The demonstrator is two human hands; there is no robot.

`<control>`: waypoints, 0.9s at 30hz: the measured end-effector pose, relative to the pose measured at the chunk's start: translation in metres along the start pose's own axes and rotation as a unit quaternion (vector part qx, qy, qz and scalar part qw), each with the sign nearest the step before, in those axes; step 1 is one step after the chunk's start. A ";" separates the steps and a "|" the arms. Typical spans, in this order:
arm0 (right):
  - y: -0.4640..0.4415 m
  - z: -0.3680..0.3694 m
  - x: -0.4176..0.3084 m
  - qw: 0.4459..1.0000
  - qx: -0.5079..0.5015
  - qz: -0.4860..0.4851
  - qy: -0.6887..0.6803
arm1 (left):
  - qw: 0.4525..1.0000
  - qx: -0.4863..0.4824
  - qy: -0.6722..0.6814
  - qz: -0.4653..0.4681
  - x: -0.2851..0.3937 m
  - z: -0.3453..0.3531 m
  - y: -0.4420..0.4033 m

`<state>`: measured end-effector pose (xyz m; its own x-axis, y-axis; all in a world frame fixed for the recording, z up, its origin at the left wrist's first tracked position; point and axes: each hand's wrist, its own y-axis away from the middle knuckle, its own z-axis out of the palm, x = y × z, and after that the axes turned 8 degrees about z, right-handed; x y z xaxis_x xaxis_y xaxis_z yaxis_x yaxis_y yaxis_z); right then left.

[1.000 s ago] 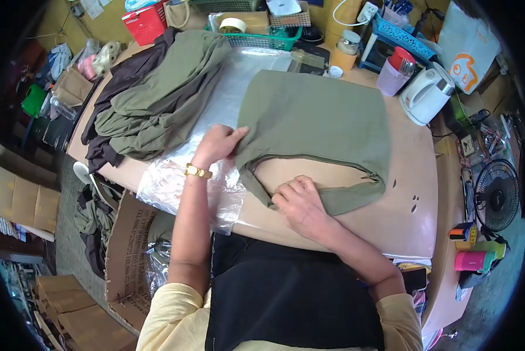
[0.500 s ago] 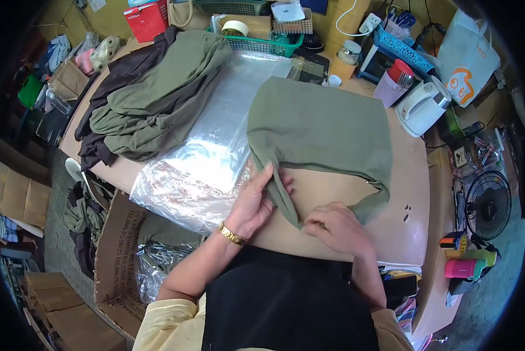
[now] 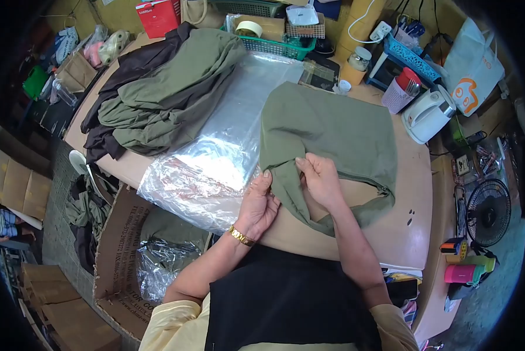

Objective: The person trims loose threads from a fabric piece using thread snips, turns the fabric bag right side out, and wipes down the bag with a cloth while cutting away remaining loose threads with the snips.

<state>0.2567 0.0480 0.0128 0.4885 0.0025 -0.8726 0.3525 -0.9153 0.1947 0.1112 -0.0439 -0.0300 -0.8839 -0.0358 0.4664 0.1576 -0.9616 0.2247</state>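
An olive-green zippered fabric cover (image 3: 338, 126) lies on the table in front of me, its zipped side parted so that tabletop shows through the gap. My left hand (image 3: 259, 202) is closed on the cover's left edge, thumb on top and fingers curled beneath. Close beside it, my right hand (image 3: 319, 181) pinches the cloth near the left end of the opening. The zip (image 3: 359, 175) runs along the far side of the gap to a metal piece at the right corner. Clear plastic bags (image 3: 201, 181) lie just left of my left hand.
A heap of olive and dark cloth (image 3: 169, 93) covers the table's left part. Green baskets (image 3: 277, 45) stand at the back, with a white kettle (image 3: 429, 114) at the back right. A cardboard box (image 3: 113, 257) sits below the left edge; a black fan (image 3: 489, 212) is at right.
My right hand has moved from the cover's near edge up and left, beside my left hand, and now pinches the cloth there. The left end of the opening is folded differently.
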 end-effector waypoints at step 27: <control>0.038 -0.005 -0.027 0.967 0.136 -0.176 0.123 | 0.999 0.014 -0.029 0.019 0.000 0.036 -0.019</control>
<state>0.2606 0.0151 0.0464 0.5637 0.3981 -0.7237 0.3255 -0.9124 -0.2483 0.1238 -0.0163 -0.0034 -0.8495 -0.0562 0.5245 0.2041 -0.9519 0.2286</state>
